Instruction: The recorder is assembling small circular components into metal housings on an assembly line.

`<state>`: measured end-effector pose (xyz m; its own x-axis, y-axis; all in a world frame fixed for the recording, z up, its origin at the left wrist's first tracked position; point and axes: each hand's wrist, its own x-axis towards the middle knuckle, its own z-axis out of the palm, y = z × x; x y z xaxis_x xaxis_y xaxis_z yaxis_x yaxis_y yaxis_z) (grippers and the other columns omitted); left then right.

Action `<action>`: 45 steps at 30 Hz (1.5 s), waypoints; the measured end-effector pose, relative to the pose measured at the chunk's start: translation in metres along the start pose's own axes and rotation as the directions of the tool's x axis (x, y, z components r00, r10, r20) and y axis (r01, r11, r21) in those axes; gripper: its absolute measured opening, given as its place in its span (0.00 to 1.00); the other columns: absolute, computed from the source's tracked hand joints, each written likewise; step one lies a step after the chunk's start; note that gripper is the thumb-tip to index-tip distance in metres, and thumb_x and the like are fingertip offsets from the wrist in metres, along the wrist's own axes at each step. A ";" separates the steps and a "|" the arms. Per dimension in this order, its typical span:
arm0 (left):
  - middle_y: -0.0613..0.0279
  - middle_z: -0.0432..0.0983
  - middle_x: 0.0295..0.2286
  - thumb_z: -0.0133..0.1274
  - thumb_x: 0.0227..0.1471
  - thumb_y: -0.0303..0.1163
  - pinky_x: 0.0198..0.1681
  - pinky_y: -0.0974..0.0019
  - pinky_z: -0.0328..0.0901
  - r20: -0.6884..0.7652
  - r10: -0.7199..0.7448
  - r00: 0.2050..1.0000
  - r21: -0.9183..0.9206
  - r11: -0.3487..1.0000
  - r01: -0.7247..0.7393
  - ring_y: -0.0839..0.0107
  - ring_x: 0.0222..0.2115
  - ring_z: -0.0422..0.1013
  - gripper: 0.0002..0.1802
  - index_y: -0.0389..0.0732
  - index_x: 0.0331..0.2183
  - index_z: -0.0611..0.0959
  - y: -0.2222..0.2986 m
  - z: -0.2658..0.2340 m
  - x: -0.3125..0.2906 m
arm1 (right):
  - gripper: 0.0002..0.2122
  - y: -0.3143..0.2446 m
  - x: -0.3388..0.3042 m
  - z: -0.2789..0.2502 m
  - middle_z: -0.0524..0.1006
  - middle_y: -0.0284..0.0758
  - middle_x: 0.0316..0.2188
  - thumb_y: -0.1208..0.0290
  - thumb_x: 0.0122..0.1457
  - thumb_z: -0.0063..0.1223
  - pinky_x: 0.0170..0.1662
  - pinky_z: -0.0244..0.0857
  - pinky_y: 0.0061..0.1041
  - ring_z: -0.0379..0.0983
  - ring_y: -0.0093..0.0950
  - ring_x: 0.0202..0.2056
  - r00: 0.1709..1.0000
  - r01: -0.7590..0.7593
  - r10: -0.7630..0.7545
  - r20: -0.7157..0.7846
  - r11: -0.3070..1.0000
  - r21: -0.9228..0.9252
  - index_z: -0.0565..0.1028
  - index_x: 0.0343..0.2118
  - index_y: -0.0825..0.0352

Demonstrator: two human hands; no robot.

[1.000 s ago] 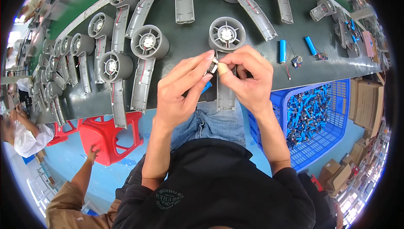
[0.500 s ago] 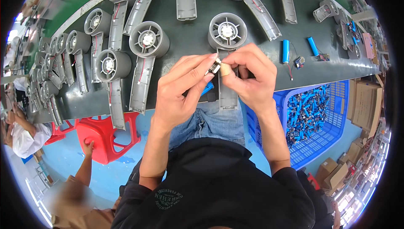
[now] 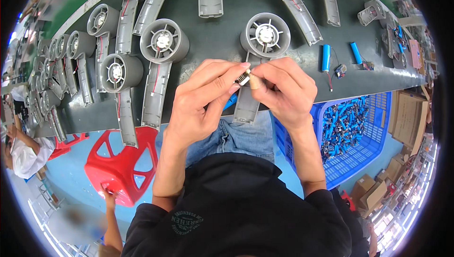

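My left hand [image 3: 196, 103] pinches a small circuit board [image 3: 243, 78] between thumb and fingers, above the table edge. Partly hidden beneath that hand is a blue cylindrical battery [image 3: 231, 101]. My right hand [image 3: 288, 91] is closed in a pinch against the board's right side, with a tan cover [image 3: 255, 81] on one fingertip; what it grips there is too small to make out. Just behind my hands lies a grey handheld fan housing [image 3: 265, 35]. Its open handle shell [image 3: 246, 106] runs under my hands to the table edge.
Several more grey fan housings [image 3: 164, 40] with open handles and red wires fill the table's left and back. Blue batteries with boards [image 3: 326, 58] lie to the right. A blue crate [image 3: 345, 165] of batteries stands below. A person's hand [image 3: 109, 193] holds a red stool [image 3: 111, 167].
My hands stay pinched at the board, with the right shifted slightly right and down. At the left, the other person has pulled the red stool lower and tilted it.
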<state>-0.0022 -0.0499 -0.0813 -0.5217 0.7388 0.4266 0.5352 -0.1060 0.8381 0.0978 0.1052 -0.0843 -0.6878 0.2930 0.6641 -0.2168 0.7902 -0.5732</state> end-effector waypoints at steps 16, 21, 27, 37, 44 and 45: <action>0.54 0.78 0.38 0.51 0.56 0.19 0.37 0.71 0.69 -0.095 -0.235 0.967 -0.094 0.970 0.226 0.70 0.33 0.76 0.17 0.36 0.48 0.82 0.013 0.003 0.006 | 0.09 -0.051 -0.019 -0.011 0.71 0.25 0.18 0.74 0.54 0.65 0.20 0.51 0.14 0.58 0.10 0.17 0.734 -0.666 0.675 0.077 0.737 -0.114 0.78 0.36 0.70; 0.60 0.74 0.30 0.39 0.67 0.29 0.28 0.74 0.66 -0.001 -0.493 0.870 -0.528 0.739 0.418 0.77 0.23 0.72 0.16 0.33 0.50 0.76 0.038 0.008 0.022 | 0.05 -0.064 0.005 -0.035 0.68 0.19 0.17 0.77 0.59 0.59 0.21 0.48 0.13 0.57 0.07 0.19 0.582 -0.794 0.798 0.158 0.515 0.324 0.78 0.36 0.71; 0.49 0.79 0.25 0.46 0.61 0.33 0.36 0.63 0.69 -0.221 -0.318 0.922 -0.051 0.948 0.315 0.63 0.29 0.77 0.15 0.34 0.41 0.82 0.030 -0.059 0.165 | 0.16 0.016 0.168 -0.022 0.67 0.24 0.16 0.60 0.61 0.55 0.23 0.53 0.24 0.60 0.15 0.20 0.887 -0.415 0.416 0.202 0.909 -0.049 0.78 0.30 0.72; 0.46 0.80 0.41 0.53 0.54 0.34 0.50 0.57 0.68 -0.214 -0.251 0.944 0.264 0.916 0.303 0.50 0.45 0.75 0.16 0.40 0.43 0.85 -0.181 -0.139 0.318 | 0.19 0.212 0.310 0.147 0.81 0.48 0.36 0.50 0.55 0.58 0.47 0.69 0.39 0.78 0.43 0.42 0.805 -0.431 0.498 0.323 0.864 -0.259 0.83 0.36 0.63; 0.46 0.80 0.40 0.59 0.50 0.35 0.46 0.59 0.69 -0.085 -0.214 0.973 0.662 0.718 0.216 0.57 0.41 0.78 0.29 0.38 0.54 0.77 -0.173 -0.171 0.311 | 0.37 0.222 0.323 0.056 0.80 0.49 0.33 0.36 0.50 0.58 0.40 0.74 0.41 0.80 0.48 0.37 0.917 -0.296 0.386 -0.096 0.501 -0.813 0.71 0.43 0.73; 0.46 0.81 0.38 0.59 0.51 0.35 0.47 0.59 0.69 -0.103 -0.164 0.981 0.652 0.734 0.191 0.57 0.41 0.78 0.27 0.37 0.52 0.78 -0.165 -0.171 0.311 | 0.38 0.239 0.323 0.031 0.80 0.49 0.35 0.38 0.50 0.60 0.41 0.74 0.42 0.79 0.47 0.39 0.861 -0.399 0.482 -0.163 0.441 -0.804 0.67 0.47 0.73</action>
<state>-0.3667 0.0836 -0.0291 -0.6683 0.6733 0.3164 0.7260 0.4975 0.4748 -0.1976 0.3721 -0.0213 -0.5840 0.7205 0.3739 0.7356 0.6645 -0.1317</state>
